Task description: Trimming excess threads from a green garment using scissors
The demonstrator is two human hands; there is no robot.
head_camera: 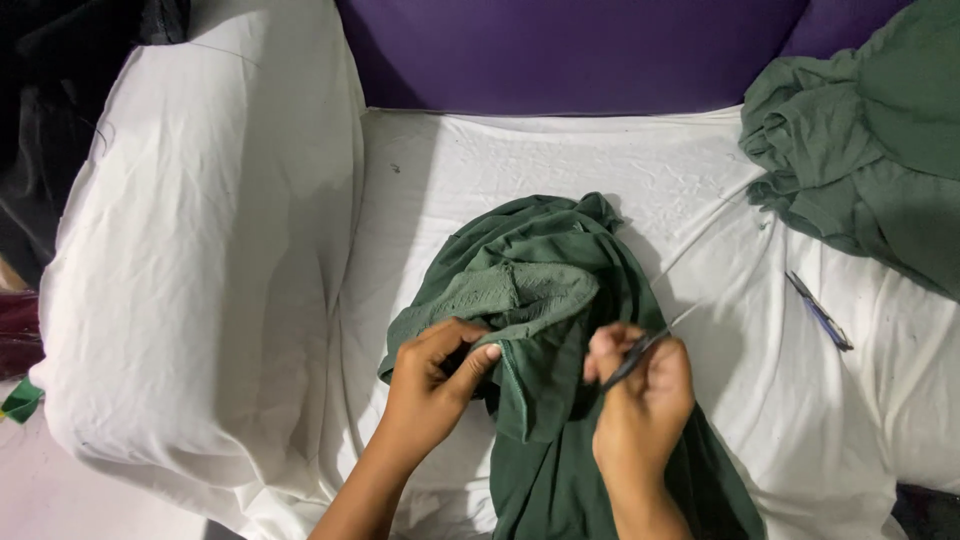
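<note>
Pinching a fold of the dark green garment (545,290) between thumb and fingers, the left hand (432,385) is closed on the cloth and holds its edge up, while the right hand (643,400) is curled tight round a small dark tool (633,360), seemingly a thread snipper. The garment lies bunched on the white sheet (500,160) directly in front of the person, a second green heap (860,150) well apart at the right and a blue pen-like thing (820,312) near it. This looks like trimming at a seam; any cut calls for taut cloth and a steady tip.
</note>
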